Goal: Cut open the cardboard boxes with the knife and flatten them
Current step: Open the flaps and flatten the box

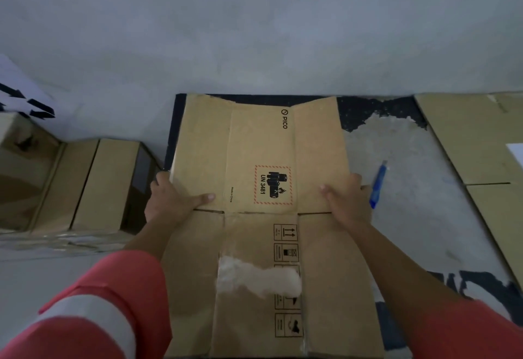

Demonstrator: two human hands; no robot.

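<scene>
A brown cardboard box (254, 146), cut open and spread out, lies in front of me on a dark worn mat; it bears a PICO mark and a UN 3481 battery label. My left hand (172, 200) grips its left edge, thumb on top and fingers curled under. My right hand (346, 198) grips the right edge the same way. A blue knife (378, 184) lies on the floor just right of my right hand, held by neither hand. A torn white patch of tape shows on the near panel.
Uncut brown boxes (85, 183) stand at the left, beside a white sheet with black marks (22, 95). Flattened cardboard (481, 149) lies at the right. The grey concrete floor (254, 33) stretches beyond the mat.
</scene>
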